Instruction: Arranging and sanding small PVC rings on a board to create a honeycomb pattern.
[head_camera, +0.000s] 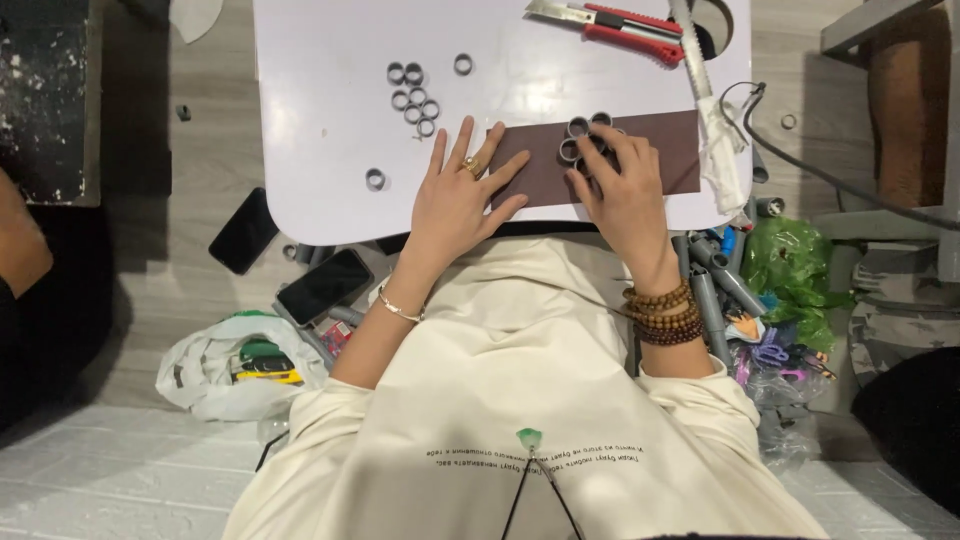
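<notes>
Beside loose grey rings (413, 98), left hand (455, 205) lies flat, grip open; right hand (622, 190) presses a ring cluster (580, 135) onto brown sandpaper (670, 150).

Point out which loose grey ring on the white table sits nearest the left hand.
The single grey ring lying alone just off the left hand, by the table's near edge. The other loose rings sit farther up the table, in a cluster and singly.

Cream shirt, gold ring and bangle on left, wooden bead bracelets right.
</notes>
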